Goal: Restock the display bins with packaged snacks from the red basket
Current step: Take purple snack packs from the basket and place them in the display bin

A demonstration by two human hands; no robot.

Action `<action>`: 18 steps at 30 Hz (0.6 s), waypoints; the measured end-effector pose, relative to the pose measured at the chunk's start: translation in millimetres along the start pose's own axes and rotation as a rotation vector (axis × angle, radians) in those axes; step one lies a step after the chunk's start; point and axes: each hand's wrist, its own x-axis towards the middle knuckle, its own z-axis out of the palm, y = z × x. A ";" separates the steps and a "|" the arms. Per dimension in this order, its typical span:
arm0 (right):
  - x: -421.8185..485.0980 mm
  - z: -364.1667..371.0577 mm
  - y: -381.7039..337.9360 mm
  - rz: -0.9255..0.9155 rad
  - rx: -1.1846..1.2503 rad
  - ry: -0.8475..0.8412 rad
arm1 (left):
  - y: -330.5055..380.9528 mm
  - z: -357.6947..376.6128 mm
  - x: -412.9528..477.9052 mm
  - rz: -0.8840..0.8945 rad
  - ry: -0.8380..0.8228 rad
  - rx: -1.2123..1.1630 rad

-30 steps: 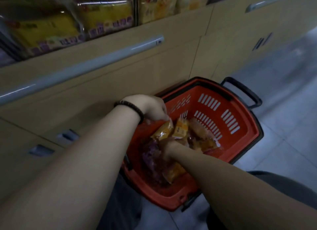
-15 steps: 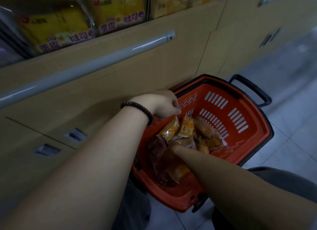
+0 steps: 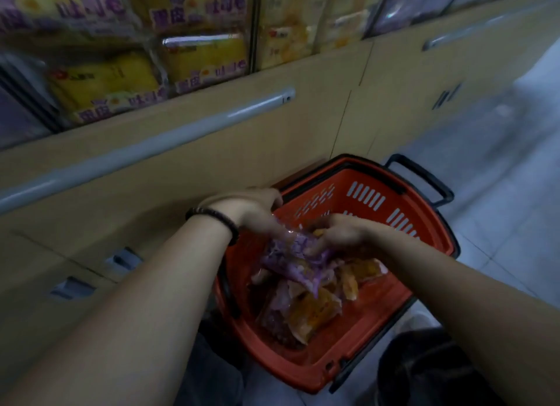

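Head view: curled left hand round purple snack packets, clamped right hand on same bundle, just above red basket. Needed squeezing from both sides before lifting toward display bins, lest slippery wrappers slide.

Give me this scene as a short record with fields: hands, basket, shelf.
left hand: grips purple packets, bracelet on wrist
right hand: grips the purple packets too
red basket: on the floor, orange packets inside
display bins: above the cabinet front, hold yellow packages
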 end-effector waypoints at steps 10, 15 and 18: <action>-106.1 -60.5 -12.5 -0.400 0.228 0.570 | 41.7 -8.6 2.8 0.151 0.161 -0.661; -131.4 -52.3 -22.7 -0.548 -0.007 1.122 | 82.9 -31.4 -23.6 0.151 0.484 -0.736; -153.1 -41.5 -38.0 -0.631 -0.035 1.146 | 107.1 -39.6 -37.0 0.312 0.556 -0.876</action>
